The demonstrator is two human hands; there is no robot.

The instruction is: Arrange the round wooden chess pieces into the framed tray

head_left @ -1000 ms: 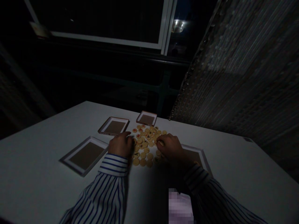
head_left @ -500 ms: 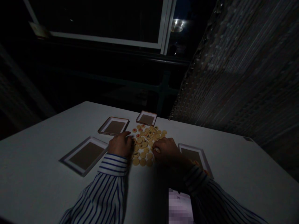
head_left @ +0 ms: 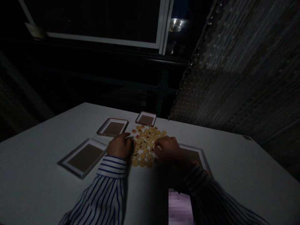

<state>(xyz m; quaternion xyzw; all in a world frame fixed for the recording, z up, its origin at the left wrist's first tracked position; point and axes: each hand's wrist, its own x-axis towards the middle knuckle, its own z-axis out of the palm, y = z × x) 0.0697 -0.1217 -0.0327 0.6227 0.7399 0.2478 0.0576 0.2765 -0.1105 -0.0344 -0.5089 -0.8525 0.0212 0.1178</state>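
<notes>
Round wooden Chinese chess pieces (head_left: 142,155), several with red or black characters, lie in a loose heap, some overlapping. My left hand (head_left: 119,145) rests at the heap's left edge, its index finger stretched out and thumb apart, holding nothing I can see. Over the right side of the heap, my right hand (head_left: 170,150) has its fingers curled together and pointing down. A pale patch shows between those fingers, but I cannot make out what it is. A piece with a black character (head_left: 152,150) lies just left of the right fingertips.
Shallow trays stand around the heap: a grey-rimmed one (head_left: 70,169) at left, a brown-rimmed one (head_left: 127,122) behind it, another (head_left: 145,112) at the back. The right tray (head_left: 206,162) holds a few pieces, partly behind my right arm. A bead curtain (head_left: 225,72) hangs beyond the white table (head_left: 47,150).
My right hand has shifted slightly up and away from the near pieces, uncovering a piece with a black character. My left hand stays in place. The view has shifted slightly.
</notes>
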